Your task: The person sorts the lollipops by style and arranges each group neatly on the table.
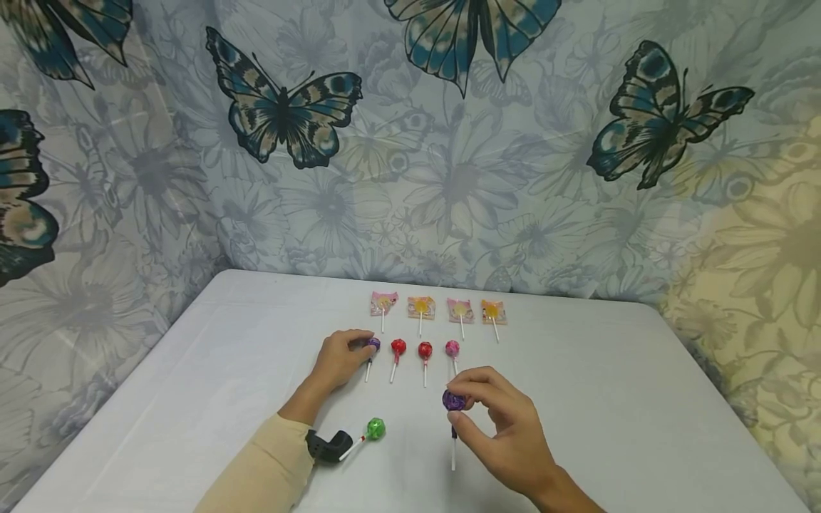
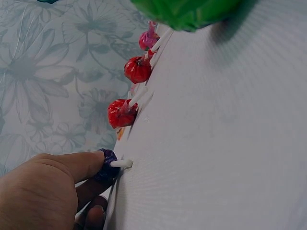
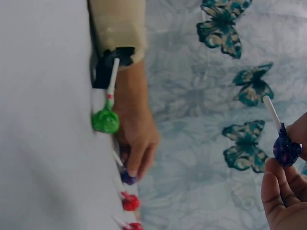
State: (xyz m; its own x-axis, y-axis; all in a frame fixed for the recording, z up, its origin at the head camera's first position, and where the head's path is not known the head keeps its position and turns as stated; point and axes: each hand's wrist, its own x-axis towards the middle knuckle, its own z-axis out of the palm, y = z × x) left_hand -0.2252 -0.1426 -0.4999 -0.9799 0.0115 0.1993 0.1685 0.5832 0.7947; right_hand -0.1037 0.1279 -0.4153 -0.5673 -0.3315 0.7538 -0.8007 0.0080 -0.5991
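My left hand (image 1: 340,362) pinches the head of a purple lollipop (image 2: 108,165) at the left end of a row on the white table. To its right in that row lie two red lollipops (image 1: 398,347) and a pink lollipop (image 1: 452,348). Nearer the front, my right hand (image 1: 507,427) holds a second purple lollipop (image 1: 453,400) by its wrapped head, between thumb and fingers. Its white stick points down toward the table's front edge in the head view. A green lollipop (image 1: 375,428) lies between the hands, its stick beside the left wrist.
Behind the row, several flat lollipops in pink and orange wrappers (image 1: 421,308) form a second line near the back edge of the white table (image 1: 577,370). A black wrist strap (image 1: 328,447) sits on the left wrist. Butterfly-print cloth (image 1: 462,178) hangs behind.
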